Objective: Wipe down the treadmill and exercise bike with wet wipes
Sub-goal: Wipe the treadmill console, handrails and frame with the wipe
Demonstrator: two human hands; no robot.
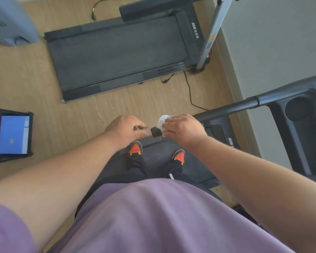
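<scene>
I stand on the belt of a black treadmill (195,165), my orange shoes on it. Its black handrail (232,108) runs from the console (299,125) at the right towards me and ends in a black tip (155,132). My right hand (182,127) presses a crumpled white wet wipe (162,120) around the rail just behind that tip. A short way left of the tip my left hand (125,127) hovers with curled fingers and holds nothing. A second black treadmill (117,53) lies flat on the floor ahead.
A silver upright post (212,33) rises at the far treadmill's right end. Black power cords (189,88) trail over the wooden floor. A black cart holding a blue box (13,135) stands at the left. A grey machine (9,22) fills the top left corner. A pale wall runs along the right.
</scene>
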